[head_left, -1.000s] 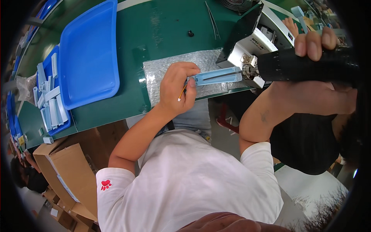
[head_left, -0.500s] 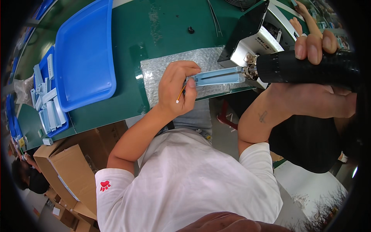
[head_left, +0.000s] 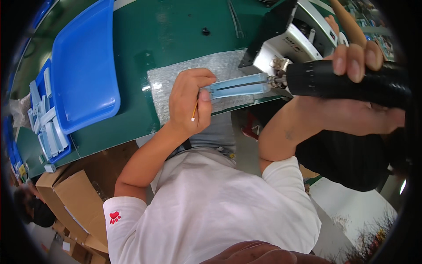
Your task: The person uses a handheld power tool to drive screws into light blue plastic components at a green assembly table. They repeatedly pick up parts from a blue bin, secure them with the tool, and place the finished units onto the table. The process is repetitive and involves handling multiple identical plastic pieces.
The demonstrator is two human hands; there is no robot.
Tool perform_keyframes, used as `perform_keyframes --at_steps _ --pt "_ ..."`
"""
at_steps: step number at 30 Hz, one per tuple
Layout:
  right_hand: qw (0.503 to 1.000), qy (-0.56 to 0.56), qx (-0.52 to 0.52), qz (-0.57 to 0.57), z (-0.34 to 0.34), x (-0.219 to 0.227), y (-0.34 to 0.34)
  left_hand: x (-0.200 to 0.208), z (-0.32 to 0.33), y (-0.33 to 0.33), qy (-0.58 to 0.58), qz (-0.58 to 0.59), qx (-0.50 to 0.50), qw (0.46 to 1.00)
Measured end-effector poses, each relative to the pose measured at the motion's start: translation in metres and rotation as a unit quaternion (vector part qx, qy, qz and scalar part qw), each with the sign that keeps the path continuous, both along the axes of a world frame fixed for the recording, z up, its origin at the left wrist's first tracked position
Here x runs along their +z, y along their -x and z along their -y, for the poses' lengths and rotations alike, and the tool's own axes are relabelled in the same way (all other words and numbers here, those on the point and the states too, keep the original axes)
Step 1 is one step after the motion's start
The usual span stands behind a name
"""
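pinching light-blue part (head_left: pixel 241 89) in left hand (head_left: pixel 190 99), gripping black tool (head_left: pixel 318 78) in right hand (head_left: pixel 351 111), green bench (head_left: pixel 169 28), blue tray (head_left: pixel 85 66) at 10 o'clock, carton (head_left: pixel 81 200) at 8

Dark lettering (head_left: pixel 293 42) crosses the silver face of a bench machine (head_left: pixel 278 49); a red paw print (head_left: pixel 114 216) (heart-shaped pad and toes) marks a white sleeve (head_left: pixel 128 222); a black cylindrical tool (head_left: pixel 321 81) bears tiny, unreadable marks.

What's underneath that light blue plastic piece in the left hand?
Bubble wrap on the green table shows past the light blue piece. Whatever's directly beneath is covered by the piece and left hand.
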State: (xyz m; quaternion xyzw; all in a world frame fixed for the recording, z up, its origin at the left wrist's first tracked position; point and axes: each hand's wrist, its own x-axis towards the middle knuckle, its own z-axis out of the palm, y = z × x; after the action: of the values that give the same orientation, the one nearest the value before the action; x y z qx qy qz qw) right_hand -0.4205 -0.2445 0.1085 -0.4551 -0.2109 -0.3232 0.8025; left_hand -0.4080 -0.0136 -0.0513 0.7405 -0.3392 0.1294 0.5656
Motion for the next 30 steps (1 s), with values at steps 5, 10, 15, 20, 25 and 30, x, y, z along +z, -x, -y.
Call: perform_keyframes --at_steps 5,10,15,20,25,30 --pt "0.997 -0.024 -0.032 0.059 -0.026 -0.027 -0.005 -0.007 0.004 0.009 -0.003 0.006 0.009 1.0" --pt "0.976 -0.038 -0.201 0.071 -0.061 -0.015 -0.021 -0.017 -0.001 0.018 0.0 -0.021 0.044 0.999" --pt "0.979 0.019 -0.186 0.074 -0.039 0.024 -0.013 -0.014 0.013 0.011 0.003 0.007 0.007 1.0" --pt "0.983 -0.086 -0.097 0.129 -0.029 0.076 0.019 -0.017 0.006 0.005 0.011 -0.023 0.046 0.999" --pt "0.971 0.076 -0.224 -0.03 -0.018 0.055 0.024 -0.012 0.003 0.001 -0.036 -0.095 0.067 0.993" --pt "0.95 0.086 -0.293 -0.064 0.005 0.038 0.021 0.044 -0.008 -0.013 -0.057 -0.067 0.051 0.995"
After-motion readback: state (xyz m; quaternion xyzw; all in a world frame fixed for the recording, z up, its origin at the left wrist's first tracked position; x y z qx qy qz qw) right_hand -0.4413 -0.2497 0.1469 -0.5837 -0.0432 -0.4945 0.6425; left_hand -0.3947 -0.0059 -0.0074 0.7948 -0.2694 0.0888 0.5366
